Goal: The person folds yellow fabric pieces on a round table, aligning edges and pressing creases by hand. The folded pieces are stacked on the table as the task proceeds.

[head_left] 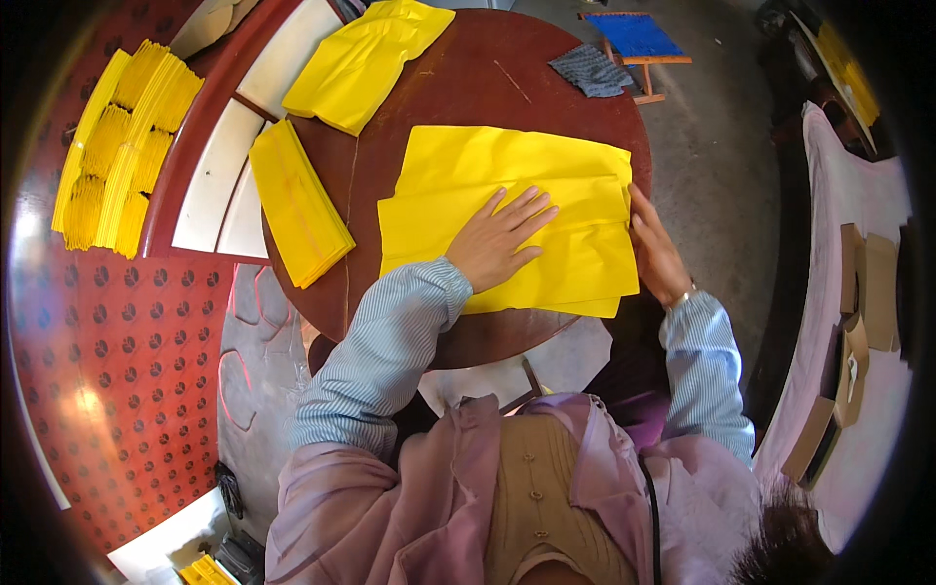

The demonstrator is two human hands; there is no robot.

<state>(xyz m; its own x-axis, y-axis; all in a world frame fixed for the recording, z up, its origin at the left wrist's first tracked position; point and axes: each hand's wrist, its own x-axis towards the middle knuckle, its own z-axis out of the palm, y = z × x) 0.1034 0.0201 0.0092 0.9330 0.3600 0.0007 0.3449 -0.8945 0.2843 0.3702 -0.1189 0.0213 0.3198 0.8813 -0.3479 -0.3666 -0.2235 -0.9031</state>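
Several yellow sheets [507, 268], creased and overlapping, lie in front of me on a round brown table. They look like paper or thin cloth; I cannot tell which. My left hand [499, 239] rests flat on top of them with its fingers spread. At their right edge is my right hand [658, 249], its fingers stretched out along the border, touching it. Part of that hand's underside is hidden. A folded stack of yellow sheets [300, 205] lies to the left, and another yellow piece [366, 63] lies at the far left of the table.
The round table [478, 73] bears a crumpled grey cloth [591, 71] at its far right edge. Beyond it stands a blue-topped folding stool [639, 36]. Yellow bundles [125, 146] are piled on the left. Opened cardboard boxes [846, 375] lie on a pale cloth at right.
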